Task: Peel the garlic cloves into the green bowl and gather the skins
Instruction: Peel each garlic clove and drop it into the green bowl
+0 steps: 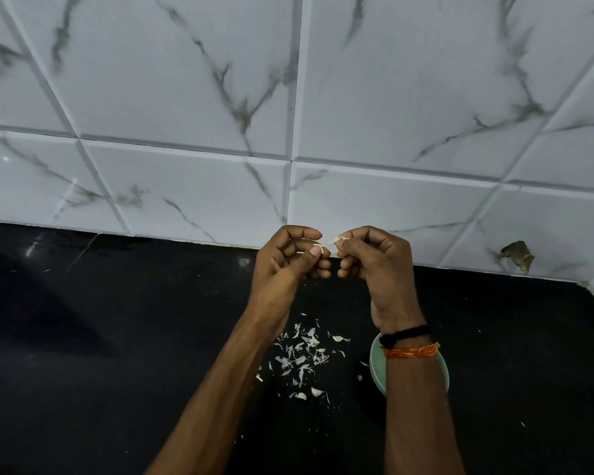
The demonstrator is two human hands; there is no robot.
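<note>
Green bowl (375, 368) half hidden under right forearm, skins (302, 358) beside.

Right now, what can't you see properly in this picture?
Head view only:
- Bowl: the right forearm covers most of it, so its contents are hidden.
- Clove: fingers of the left hand and right hand hide nearly all of it; how much is peeled is unclear.
- Skins: too small to tell skin from clove.
- Forearms: cut off by the bottom edge.
</note>
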